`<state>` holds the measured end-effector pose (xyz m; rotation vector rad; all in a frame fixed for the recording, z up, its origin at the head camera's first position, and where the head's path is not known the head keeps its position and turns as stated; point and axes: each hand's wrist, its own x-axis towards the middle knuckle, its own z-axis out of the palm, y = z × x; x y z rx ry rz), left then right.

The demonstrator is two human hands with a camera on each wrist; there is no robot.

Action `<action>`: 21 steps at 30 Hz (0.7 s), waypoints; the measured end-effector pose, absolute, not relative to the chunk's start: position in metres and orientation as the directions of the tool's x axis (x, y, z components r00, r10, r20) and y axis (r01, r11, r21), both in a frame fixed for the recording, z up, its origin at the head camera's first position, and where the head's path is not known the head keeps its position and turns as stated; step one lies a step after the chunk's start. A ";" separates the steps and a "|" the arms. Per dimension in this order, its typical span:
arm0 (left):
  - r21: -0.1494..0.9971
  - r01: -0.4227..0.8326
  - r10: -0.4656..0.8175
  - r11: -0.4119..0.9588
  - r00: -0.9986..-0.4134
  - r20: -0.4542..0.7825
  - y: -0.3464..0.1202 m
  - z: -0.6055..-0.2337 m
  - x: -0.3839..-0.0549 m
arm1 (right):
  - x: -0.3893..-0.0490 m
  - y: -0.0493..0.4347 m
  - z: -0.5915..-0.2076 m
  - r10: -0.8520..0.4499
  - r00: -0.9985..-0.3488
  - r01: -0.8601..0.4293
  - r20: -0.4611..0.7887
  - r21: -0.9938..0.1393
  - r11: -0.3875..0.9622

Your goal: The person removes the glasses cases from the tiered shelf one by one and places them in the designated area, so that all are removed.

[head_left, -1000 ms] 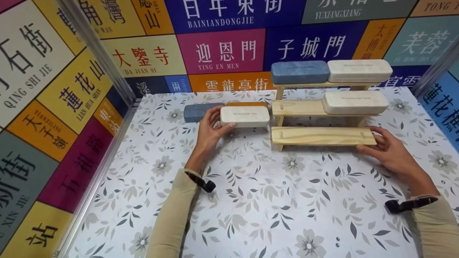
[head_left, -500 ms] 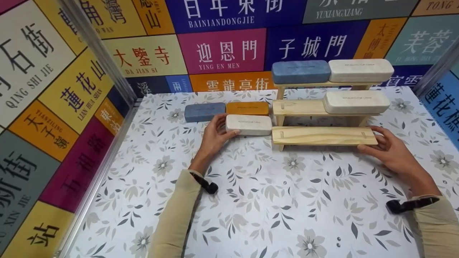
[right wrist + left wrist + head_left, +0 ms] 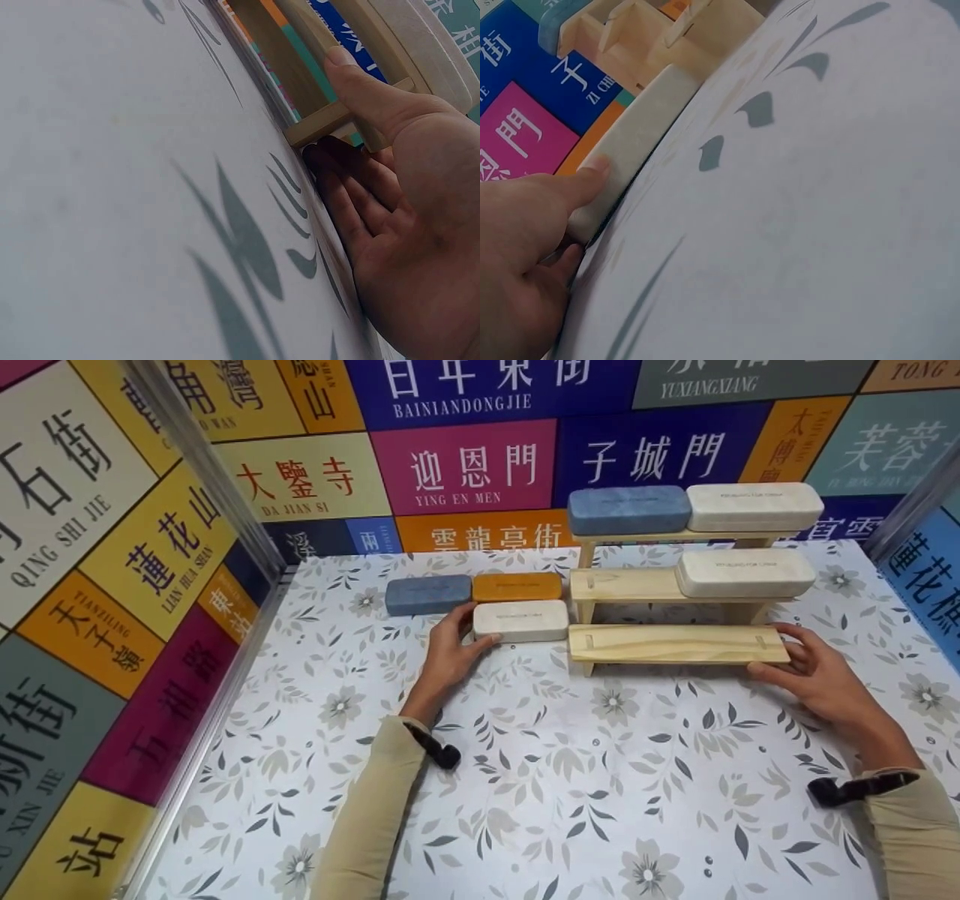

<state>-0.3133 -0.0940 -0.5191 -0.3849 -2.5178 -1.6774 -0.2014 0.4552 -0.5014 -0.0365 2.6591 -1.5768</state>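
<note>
My left hand [image 3: 452, 649] holds the left end of a white glasses case [image 3: 521, 620] on the table. In the left wrist view, the thumb [image 3: 592, 171] lies along the side of that case. An orange glasses case [image 3: 517, 586] lies right behind it, beside a blue glasses case [image 3: 429, 594]. At the right end of a three-tier wooden stand [image 3: 675, 645], my right hand [image 3: 817, 675] grips the lowest shelf. The right wrist view has the thumb [image 3: 352, 75] over the shelf and the fingers curled below, partly hidden.
On the top tier sit a blue case [image 3: 628, 510] and a white case [image 3: 754, 508]. Another white case [image 3: 746, 574] rests on the right of the middle tier. Lettered panels [image 3: 463, 469] rise behind and left of the flower-patterned tabletop [image 3: 540, 780].
My left hand has brought the white case nearer to me and slightly right, down in front of the orange case, which now shows more. The right hand and the stand stay put.
</note>
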 end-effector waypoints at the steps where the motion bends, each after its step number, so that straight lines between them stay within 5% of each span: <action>1: 0.890 0.260 0.155 0.375 -0.964 0.216 -0.093 -0.519 -0.313 | -0.202 0.455 -0.502 -0.048 -0.999 0.000 -0.026 -0.879 0.477; 21: 0.867 0.302 0.150 0.396 -0.953 0.264 -0.091 -0.521 -0.313 | -0.202 0.456 -0.502 -0.041 -0.998 0.011 -0.036 -0.873 0.488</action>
